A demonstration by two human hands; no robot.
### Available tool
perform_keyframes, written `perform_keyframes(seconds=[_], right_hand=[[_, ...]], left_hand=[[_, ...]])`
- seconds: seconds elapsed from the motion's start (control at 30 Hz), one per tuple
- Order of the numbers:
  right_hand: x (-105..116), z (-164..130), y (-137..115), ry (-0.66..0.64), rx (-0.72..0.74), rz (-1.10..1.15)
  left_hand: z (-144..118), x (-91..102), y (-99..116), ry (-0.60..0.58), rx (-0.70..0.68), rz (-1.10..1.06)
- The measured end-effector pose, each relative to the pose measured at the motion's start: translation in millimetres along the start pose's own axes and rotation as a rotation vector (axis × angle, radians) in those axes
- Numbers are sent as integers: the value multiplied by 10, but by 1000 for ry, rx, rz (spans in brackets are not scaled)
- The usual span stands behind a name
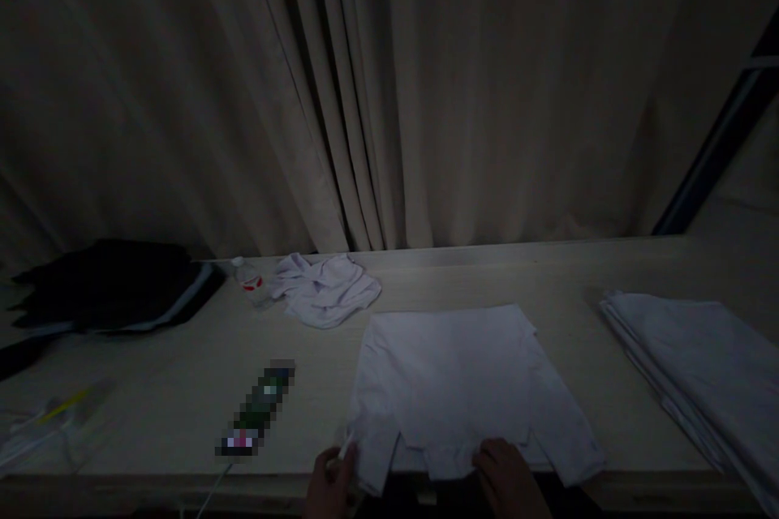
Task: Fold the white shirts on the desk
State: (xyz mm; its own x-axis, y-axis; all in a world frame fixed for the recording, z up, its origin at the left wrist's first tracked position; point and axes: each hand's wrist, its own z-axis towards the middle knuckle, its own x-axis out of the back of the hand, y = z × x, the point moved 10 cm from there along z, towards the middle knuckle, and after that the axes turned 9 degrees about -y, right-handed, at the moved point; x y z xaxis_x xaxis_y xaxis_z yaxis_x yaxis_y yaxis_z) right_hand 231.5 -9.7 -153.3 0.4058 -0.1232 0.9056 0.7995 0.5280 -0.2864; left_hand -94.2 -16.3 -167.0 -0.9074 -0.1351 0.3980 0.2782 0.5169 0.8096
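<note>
1. A white shirt (462, 377) is laid flat at the front edge of a table (548, 280); its left side is touched by the left hand (332, 482), fingers curled, and its near edge by the right hand (508, 474), fingers bent. Whether cloth is gripped by either cannot be told.
2. A phone (259, 409) is placed left, folded white cloth (706, 357) right.
3. Behind, crumpled cloth (329, 288), a bottle (248, 280) and dark clothes (115, 284) are backed by curtains (487, 97).

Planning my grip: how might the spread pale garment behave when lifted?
The pale garment would likely fold limply, since its cloth shows creases. It's probably light, looking like thin fabric. Its lower corners might dangle, as they overhang the table.
</note>
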Motion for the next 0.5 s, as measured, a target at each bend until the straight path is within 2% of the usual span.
perform_keyframes(seconds=[0.13, 0.3, 0.4, 0.5], right_hand=[[-14, -27, 9, 18, 14, 9], [-40, -75, 11, 63, 56, -59], [-158, -44, 58, -29, 21, -78], [-334, 0, 144, -166, -51, -93]], left_hand=[[108, 4, 138, -32, -91, 99], [236, -32, -75, -27, -134, 22], [269, -33, -187, -15, -144, 60], [283, -6, -280, -9, -87, 118]])
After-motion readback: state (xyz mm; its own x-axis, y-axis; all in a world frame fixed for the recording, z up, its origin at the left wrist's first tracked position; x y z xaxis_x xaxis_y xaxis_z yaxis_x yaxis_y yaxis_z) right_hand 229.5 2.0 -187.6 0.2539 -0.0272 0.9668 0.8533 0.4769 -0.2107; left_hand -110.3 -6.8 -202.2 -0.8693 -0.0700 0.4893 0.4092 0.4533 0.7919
